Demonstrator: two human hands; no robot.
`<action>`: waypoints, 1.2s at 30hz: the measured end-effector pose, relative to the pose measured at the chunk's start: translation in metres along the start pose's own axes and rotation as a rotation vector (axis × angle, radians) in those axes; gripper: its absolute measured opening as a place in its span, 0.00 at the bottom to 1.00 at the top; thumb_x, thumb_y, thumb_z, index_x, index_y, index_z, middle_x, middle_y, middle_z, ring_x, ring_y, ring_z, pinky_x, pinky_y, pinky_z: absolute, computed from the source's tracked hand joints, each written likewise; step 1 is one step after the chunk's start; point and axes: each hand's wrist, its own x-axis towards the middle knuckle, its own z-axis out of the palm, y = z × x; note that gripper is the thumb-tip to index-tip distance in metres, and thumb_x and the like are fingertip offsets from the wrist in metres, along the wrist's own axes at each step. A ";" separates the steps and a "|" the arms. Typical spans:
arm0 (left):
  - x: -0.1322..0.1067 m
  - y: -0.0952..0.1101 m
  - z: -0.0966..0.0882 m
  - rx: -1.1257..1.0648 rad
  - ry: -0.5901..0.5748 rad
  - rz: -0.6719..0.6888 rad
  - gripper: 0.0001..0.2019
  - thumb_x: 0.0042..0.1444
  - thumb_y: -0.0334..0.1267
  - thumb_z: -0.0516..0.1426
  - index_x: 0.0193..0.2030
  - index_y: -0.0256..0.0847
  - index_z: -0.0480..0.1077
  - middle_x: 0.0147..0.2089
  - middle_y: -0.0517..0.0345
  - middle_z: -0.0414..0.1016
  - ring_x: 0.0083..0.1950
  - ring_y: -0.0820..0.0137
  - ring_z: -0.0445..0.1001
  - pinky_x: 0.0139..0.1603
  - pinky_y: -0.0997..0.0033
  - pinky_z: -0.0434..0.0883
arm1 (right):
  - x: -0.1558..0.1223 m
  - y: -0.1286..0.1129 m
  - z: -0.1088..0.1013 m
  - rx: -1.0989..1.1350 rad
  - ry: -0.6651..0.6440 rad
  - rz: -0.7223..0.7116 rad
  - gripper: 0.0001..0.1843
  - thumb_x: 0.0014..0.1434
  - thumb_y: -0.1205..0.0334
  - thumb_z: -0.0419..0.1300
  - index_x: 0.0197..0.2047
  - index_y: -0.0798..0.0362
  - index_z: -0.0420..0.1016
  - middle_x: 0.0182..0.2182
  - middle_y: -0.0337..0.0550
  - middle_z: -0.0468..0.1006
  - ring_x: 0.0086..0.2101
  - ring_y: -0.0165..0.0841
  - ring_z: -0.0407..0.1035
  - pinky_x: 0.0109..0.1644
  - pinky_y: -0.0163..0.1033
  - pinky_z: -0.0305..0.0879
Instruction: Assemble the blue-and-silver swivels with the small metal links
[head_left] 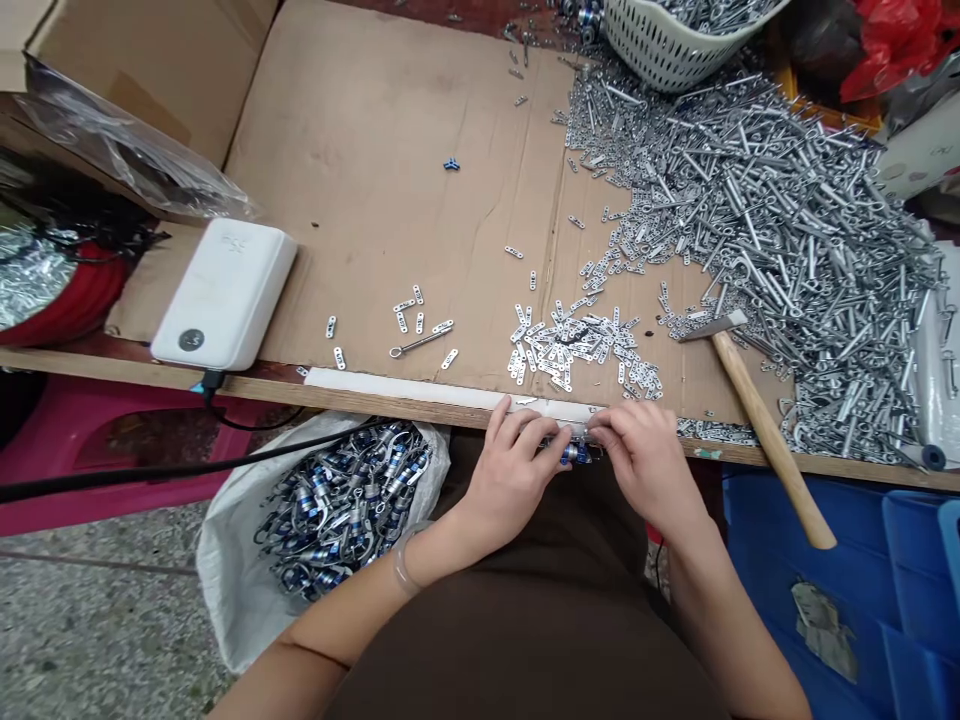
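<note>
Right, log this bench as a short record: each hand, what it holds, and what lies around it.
left hand: pinching a small blue-and-silver metal part at the bench edge
right hand: pinching the same part from the other side
nearest items: white strip along the edge; pile of punched metal links
below left: white sack holding blue-and-silver assembled parts
to the right: wooden-handled hammer; heap of silver metal pieces
</note>
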 end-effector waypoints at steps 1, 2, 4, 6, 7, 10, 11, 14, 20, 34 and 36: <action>0.000 0.000 0.000 -0.007 0.003 -0.004 0.10 0.56 0.33 0.55 0.46 0.38 0.68 0.40 0.53 0.72 0.45 0.64 0.66 0.56 0.43 0.61 | -0.002 -0.003 0.002 0.006 0.000 -0.018 0.08 0.62 0.62 0.49 0.33 0.51 0.68 0.31 0.37 0.71 0.35 0.32 0.60 0.40 0.38 0.49; 0.000 -0.001 0.000 -0.019 0.012 -0.010 0.10 0.56 0.33 0.55 0.45 0.38 0.68 0.39 0.54 0.72 0.45 0.65 0.67 0.56 0.44 0.62 | -0.005 -0.006 0.005 0.005 0.009 -0.033 0.08 0.61 0.62 0.49 0.33 0.51 0.68 0.31 0.38 0.71 0.35 0.31 0.60 0.40 0.38 0.49; 0.000 -0.002 0.000 -0.063 0.054 -0.019 0.09 0.56 0.33 0.55 0.44 0.39 0.69 0.37 0.55 0.72 0.44 0.67 0.68 0.57 0.47 0.62 | -0.008 -0.011 0.011 -0.019 0.041 -0.047 0.08 0.61 0.62 0.50 0.34 0.52 0.69 0.31 0.38 0.71 0.35 0.32 0.59 0.40 0.38 0.49; 0.000 -0.004 0.000 -0.120 0.116 -0.021 0.07 0.55 0.34 0.57 0.42 0.39 0.70 0.35 0.57 0.73 0.43 0.68 0.69 0.57 0.49 0.63 | -0.010 -0.014 0.016 -0.050 0.082 -0.029 0.08 0.61 0.63 0.51 0.34 0.51 0.70 0.31 0.39 0.71 0.35 0.32 0.59 0.41 0.39 0.49; -0.001 -0.005 0.000 -0.143 0.144 -0.019 0.06 0.54 0.34 0.57 0.40 0.39 0.70 0.34 0.58 0.74 0.43 0.68 0.70 0.58 0.50 0.63 | -0.009 -0.015 0.017 -0.059 0.098 -0.009 0.07 0.60 0.63 0.51 0.35 0.50 0.70 0.31 0.39 0.71 0.35 0.32 0.60 0.41 0.39 0.49; -0.002 -0.007 0.001 -0.170 0.177 -0.010 0.03 0.53 0.34 0.59 0.35 0.39 0.70 0.34 0.60 0.75 0.43 0.67 0.72 0.59 0.48 0.61 | -0.004 -0.016 0.017 -0.044 0.067 0.044 0.07 0.60 0.62 0.52 0.34 0.49 0.71 0.31 0.38 0.71 0.35 0.32 0.60 0.41 0.39 0.49; -0.002 -0.007 0.001 -0.171 0.180 -0.007 0.03 0.53 0.34 0.59 0.35 0.40 0.70 0.34 0.60 0.76 0.43 0.67 0.72 0.59 0.47 0.60 | -0.002 -0.016 0.016 -0.031 0.032 0.058 0.07 0.60 0.62 0.52 0.33 0.49 0.71 0.30 0.37 0.71 0.35 0.32 0.60 0.41 0.39 0.48; -0.002 -0.007 0.001 -0.176 0.183 0.000 0.03 0.53 0.34 0.59 0.35 0.40 0.71 0.35 0.61 0.77 0.43 0.67 0.73 0.59 0.47 0.61 | 0.005 -0.015 0.012 0.007 -0.072 0.099 0.07 0.59 0.62 0.53 0.31 0.49 0.70 0.29 0.36 0.71 0.35 0.32 0.60 0.40 0.39 0.48; 0.000 -0.007 -0.001 -0.200 0.178 -0.012 0.04 0.52 0.34 0.60 0.35 0.41 0.70 0.35 0.61 0.77 0.43 0.67 0.73 0.58 0.48 0.62 | 0.004 -0.012 0.002 0.153 -0.019 0.125 0.11 0.61 0.60 0.48 0.35 0.48 0.71 0.33 0.37 0.73 0.37 0.32 0.63 0.42 0.39 0.52; 0.001 -0.007 -0.002 -0.198 0.161 -0.023 0.03 0.53 0.35 0.59 0.34 0.41 0.70 0.34 0.62 0.77 0.42 0.68 0.73 0.58 0.48 0.62 | 0.021 0.098 -0.030 -0.383 0.473 0.481 0.21 0.58 0.51 0.47 0.45 0.58 0.70 0.37 0.57 0.70 0.39 0.46 0.64 0.39 0.48 0.58; 0.002 -0.007 -0.002 -0.199 0.157 -0.021 0.02 0.53 0.35 0.59 0.34 0.41 0.70 0.34 0.62 0.77 0.42 0.69 0.73 0.59 0.48 0.62 | 0.010 0.072 -0.031 -0.351 0.478 0.412 0.19 0.60 0.54 0.44 0.45 0.56 0.69 0.34 0.53 0.71 0.35 0.41 0.66 0.34 0.43 0.59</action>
